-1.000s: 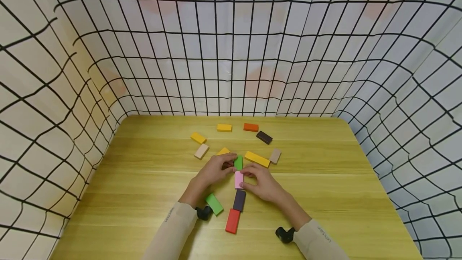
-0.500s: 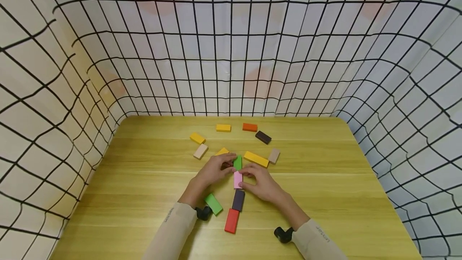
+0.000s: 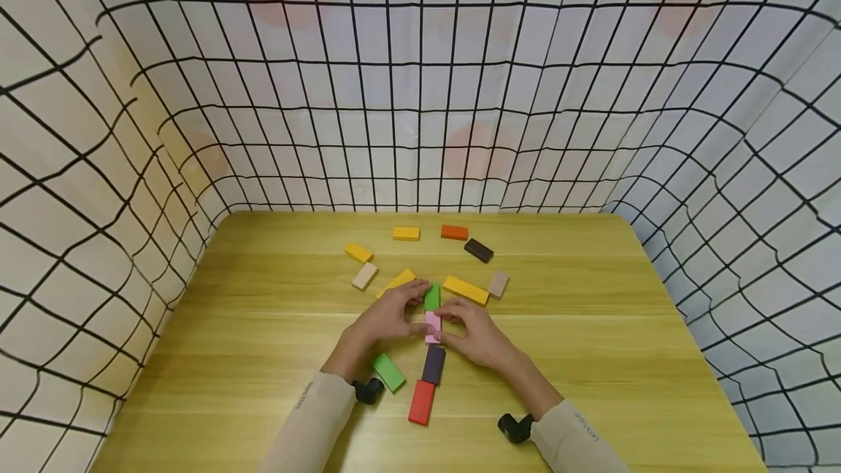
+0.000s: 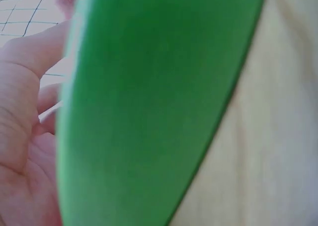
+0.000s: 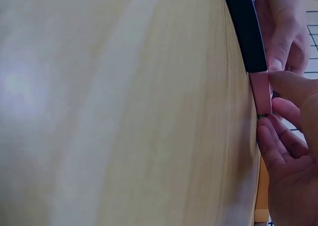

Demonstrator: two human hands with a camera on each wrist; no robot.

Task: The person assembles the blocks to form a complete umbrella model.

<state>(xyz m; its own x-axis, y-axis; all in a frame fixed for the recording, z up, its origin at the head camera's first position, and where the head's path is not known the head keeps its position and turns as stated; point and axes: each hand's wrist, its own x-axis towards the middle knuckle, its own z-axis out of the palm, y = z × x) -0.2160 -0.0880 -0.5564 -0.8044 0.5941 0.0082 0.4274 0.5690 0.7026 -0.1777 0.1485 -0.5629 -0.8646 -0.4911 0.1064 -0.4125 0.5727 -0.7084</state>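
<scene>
Across the middle of the wide yellow wood-grained table (image 3: 591, 312), on a dial centred between the two palms, the person's bare left hand (image 3: 388, 314) sits at 9 o'clock and the bare right hand (image 3: 482, 334) at 3. Between 1 and 2 lies a long yellow, wooden-looking bar (image 3: 465, 290). A glossy red rectangular block (image 3: 422, 403) ends the row just past 6, with a near-black rectangular block (image 3: 434, 365) next inward; a loose light green rectangular block (image 3: 389, 372) lies at half past 7. Smaller to the eye are the pink rectangular block (image 5: 261, 92) at the dial's centre and, at 12, a deeper green rectangular block (image 3: 432, 296). The right thumb and fingertips pinch the pink block, parted about as far as its length; the left thumb tip meets its 9 o'clock side while the other left fingers arch wide beside the green one, and whether they grip it I cannot tell. Since the row bends slightly towards 7, good squaring-up, I judge, calls for light, even pressure from 9 and 3, the pink block flat, ends flush along the 12-to-6 line, and fingers let go sideways so nothing twists.
</scene>
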